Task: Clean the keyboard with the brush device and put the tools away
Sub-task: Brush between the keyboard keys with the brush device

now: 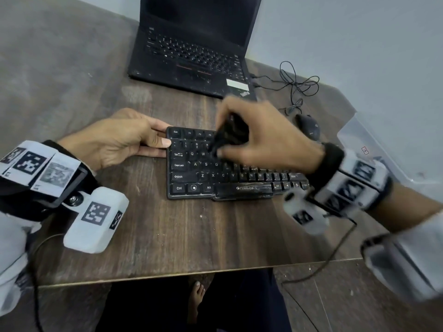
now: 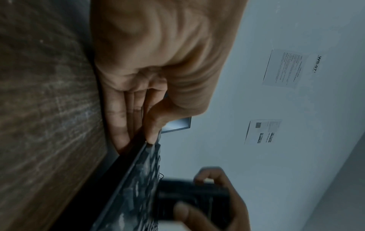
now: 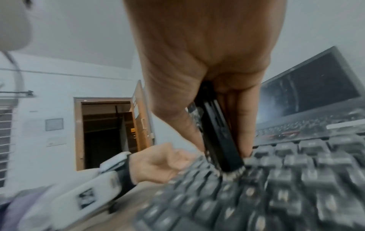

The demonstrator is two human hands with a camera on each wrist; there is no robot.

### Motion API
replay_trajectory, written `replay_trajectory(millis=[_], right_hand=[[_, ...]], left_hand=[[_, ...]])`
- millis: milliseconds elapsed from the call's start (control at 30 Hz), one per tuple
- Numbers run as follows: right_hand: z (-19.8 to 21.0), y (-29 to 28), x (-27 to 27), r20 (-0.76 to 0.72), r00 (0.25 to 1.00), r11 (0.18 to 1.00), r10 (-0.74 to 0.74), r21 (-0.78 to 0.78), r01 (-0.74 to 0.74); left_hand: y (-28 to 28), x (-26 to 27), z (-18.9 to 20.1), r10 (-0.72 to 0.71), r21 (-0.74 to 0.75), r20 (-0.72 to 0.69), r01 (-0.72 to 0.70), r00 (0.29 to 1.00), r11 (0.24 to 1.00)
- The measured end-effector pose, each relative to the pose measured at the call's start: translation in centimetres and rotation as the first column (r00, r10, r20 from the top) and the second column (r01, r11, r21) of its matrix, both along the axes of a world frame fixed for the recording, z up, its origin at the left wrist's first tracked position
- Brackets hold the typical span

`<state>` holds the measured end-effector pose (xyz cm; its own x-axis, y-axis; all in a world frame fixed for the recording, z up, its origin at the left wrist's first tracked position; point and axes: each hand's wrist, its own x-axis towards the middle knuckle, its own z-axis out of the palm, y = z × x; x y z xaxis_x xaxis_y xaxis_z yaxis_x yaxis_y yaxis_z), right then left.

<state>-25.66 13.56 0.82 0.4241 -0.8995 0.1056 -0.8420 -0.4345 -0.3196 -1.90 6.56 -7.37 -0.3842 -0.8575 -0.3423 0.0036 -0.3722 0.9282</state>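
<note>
A black keyboard [image 1: 191,178] lies on the wooden table [image 1: 167,236]. My right hand [image 1: 254,137] grips a black brush device [image 1: 230,133] upright, its bristle end pressed onto the upper left keys. In the right wrist view the brush device [image 3: 219,137] stands between thumb and fingers, bristles on the keyboard [image 3: 276,187]. My left hand [image 1: 124,137] holds the keyboard's upper left corner, thumb on top and fingers along the edge. The left wrist view shows the left hand [image 2: 146,118] pinching the keyboard [image 2: 138,179] edge, and the brush device [image 2: 193,198] beyond.
An open black laptop [image 1: 191,51] sits behind the keyboard. A black mouse [image 1: 308,127] with a tangled cable [image 1: 297,85] lies to the right. A clear plastic box [image 1: 374,149] stands at the table's right edge.
</note>
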Motion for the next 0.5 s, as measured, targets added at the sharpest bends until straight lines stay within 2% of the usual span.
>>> replay_trajectory(millis=[100, 200, 300, 433, 500], right_hand=[[0.0, -3.6, 0.4, 0.083, 0.986, 0.986, -0.147, -0.073, 0.153], [-0.6, -4.2, 1.0, 0.095, 0.969, 0.966, -0.227, -0.107, 0.237], [-0.4, -1.9, 0.8, 0.065, 0.963, 0.959, -0.261, -0.093, 0.267], [-0.2, 3.7, 0.1, -0.104, 0.963, 0.966, -0.250, 0.039, 0.256], [-0.4, 5.0, -0.3, -0.103, 0.961, 0.962, -0.256, 0.070, 0.263]], left_hand=[[0.2, -0.1, 0.1, 0.005, 0.000, -0.003, -0.005, 1.000, 1.000], [0.2, -0.1, 0.2, 0.010, -0.004, -0.005, -0.010, 1.000, 1.000], [0.2, -0.1, 0.1, 0.014, -0.001, -0.010, -0.014, 1.000, 1.000], [0.1, -0.1, 0.1, 0.005, 0.005, -0.011, -0.005, 1.000, 1.000], [0.1, -0.2, 0.1, -0.002, 0.005, -0.008, 0.002, 1.000, 1.000]])
